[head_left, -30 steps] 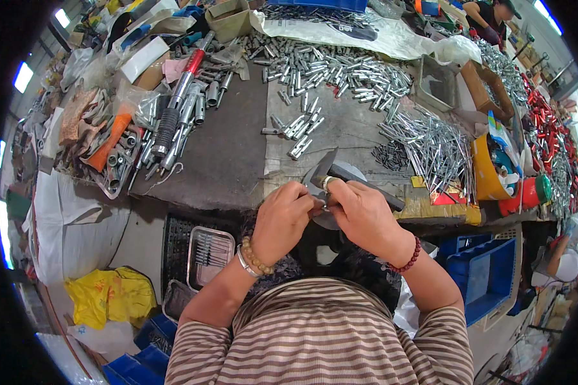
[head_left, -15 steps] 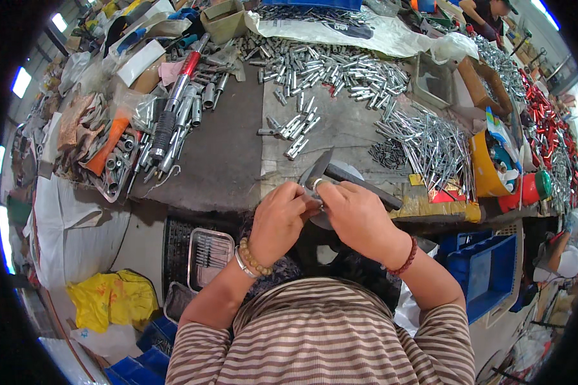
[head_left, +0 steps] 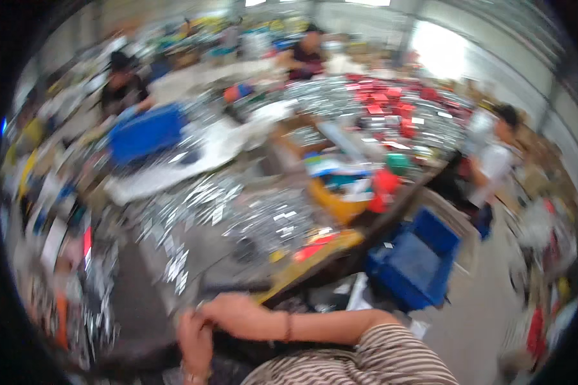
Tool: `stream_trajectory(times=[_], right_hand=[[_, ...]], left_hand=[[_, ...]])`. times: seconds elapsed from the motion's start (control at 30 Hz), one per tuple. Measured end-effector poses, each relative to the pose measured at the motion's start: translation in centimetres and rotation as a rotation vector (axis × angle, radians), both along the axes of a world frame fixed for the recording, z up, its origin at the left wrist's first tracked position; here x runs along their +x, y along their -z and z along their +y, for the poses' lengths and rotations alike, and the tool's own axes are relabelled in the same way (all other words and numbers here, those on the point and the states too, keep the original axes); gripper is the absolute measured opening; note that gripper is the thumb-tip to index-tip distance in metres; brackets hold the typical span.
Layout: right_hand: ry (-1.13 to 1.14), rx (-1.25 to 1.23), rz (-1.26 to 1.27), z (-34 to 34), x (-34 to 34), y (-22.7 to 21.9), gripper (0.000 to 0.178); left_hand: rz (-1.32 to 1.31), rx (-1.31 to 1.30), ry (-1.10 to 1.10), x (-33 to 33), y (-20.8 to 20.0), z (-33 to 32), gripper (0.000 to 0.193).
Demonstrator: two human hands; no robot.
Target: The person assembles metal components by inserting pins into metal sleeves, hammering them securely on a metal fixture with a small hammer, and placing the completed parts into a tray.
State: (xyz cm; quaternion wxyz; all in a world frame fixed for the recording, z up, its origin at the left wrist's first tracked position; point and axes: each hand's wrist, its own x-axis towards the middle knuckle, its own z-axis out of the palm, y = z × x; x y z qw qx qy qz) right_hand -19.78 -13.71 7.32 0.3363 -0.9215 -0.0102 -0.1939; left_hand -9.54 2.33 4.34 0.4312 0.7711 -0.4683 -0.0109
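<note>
The whole view is smeared by motion. My left hand and my right hand meet at the near edge of the workbench. Fingers of both hands are bent and closed together, and whatever lies between them is too small and blurred to make out. A dark bar lies on the bench just beyond my right hand. Farther in are a scatter of short silvery metal tubes and a heap of thin metal rods, with a small dark pile of parts beside it.
A yellow container and a red tub stand near the bench edge. Right of the bench is a blue crate. Another blue bin and red parts lie farther back. Several people work around, one in white at right.
My view has swung right and up, bringing co-workers and the far room into sight. My hands now appear lower and farther left in the picture, still together.
</note>
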Motion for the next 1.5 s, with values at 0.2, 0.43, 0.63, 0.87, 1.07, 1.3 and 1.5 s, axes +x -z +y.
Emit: stream_trajectory(times=[0.2,0.43,0.63,0.87,1.07,1.3,1.5], right_hand=[[0.067,-0.119,-0.213,1.2,0.5,2.5,0.022],[0.085,-0.419,-0.250,0.5,-0.7,1.2,0.029],[0.099,-0.470,-0.306,0.7,-0.7,1.4,0.025],[0.102,-0.488,-0.261,1.3,-1.4,0.7,0.024],[0.141,-0.517,-0.298,2.0,-1.9,0.7,0.024],[0.163,-0.505,-0.272,2.4,-2.0,0.8,0.022],[0.164,-0.471,-0.246,2.4,-2.2,0.9,0.021]], left_hand=[[-0.099,-0.092,0.207,0.8,-0.7,0.3,0.028],[-0.225,-0.004,0.129,2.6,1.5,-0.3,0.036],[-0.276,-0.134,0.154,2.0,0.7,-0.8,0.020],[-0.330,-0.142,0.127,1.7,0.6,-0.8,0.015],[-0.333,-0.134,0.109,2.3,1.2,-0.5,0.023],[-0.198,-0.091,0.092,1.4,0.0,-0.6,0.025],[-0.251,-0.056,0.094,2.0,1.5,-0.3,0.028]])
